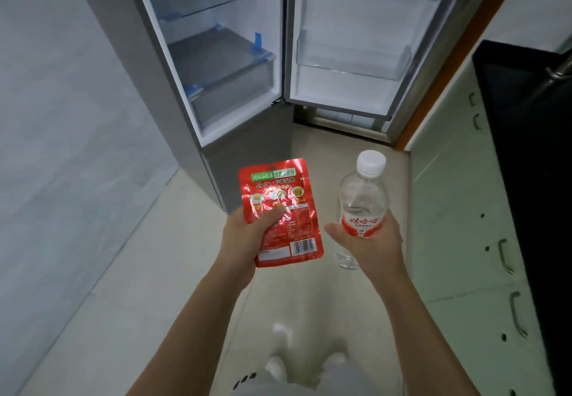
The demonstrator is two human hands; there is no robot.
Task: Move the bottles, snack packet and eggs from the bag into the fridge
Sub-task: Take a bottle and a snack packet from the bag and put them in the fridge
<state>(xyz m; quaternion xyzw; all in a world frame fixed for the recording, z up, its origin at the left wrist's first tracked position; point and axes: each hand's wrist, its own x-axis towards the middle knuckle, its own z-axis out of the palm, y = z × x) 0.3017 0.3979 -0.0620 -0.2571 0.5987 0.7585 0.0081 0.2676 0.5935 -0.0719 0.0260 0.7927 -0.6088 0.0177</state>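
Left hand (247, 234) is gripping a red snack packet (280, 210) by its lower left part, thumb lying across the printed face, fingers hidden behind it; packet is standing roughly upright, barcode at the bottom right corner. Right hand (368, 242) is cupping a clear water bottle (362, 200) around its red-and-white label, palm up, thumb sticking out to the left; bottle is tilting slightly, white cap (370, 162) at the top, base showing below the hand. Both items are being held out over the pale floor (312, 160), just in front of the open fridge (223, 64), neither one inside it. Fridge compartment is showing glass shelves with blue tape on the edges and a drawer (229, 101) at the bottom. Open fridge door (356, 55) is sitting to the right with clear door bins. Light green cabinets (458, 210) with metal handles are running along the right, dark countertop (526, 148) above them. Grey wall (62, 117) is filling the left.
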